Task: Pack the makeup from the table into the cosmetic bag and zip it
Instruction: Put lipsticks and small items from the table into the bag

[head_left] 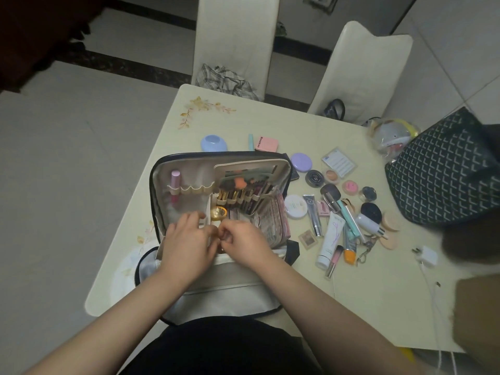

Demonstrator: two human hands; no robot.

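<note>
Makeup (341,212) mostly lies loose on the table (270,115), right of the unzipped cosmetic bag (216,190), which holds brushes and lipsticks. Both the left hand (186,244) and right hand (244,244) curl inside; what they grip cannot be told.

Bare table (270,123) beyond open cosmetic bag (162,169), scattered makeup (335,212) crowding its right side

The open cosmetic bag (216,212) sits on the tabletop (130,212) before me, both my hands inside it. Loose makeup (341,209) lies to its right; a patterned bag (443,169) farther right.
</note>
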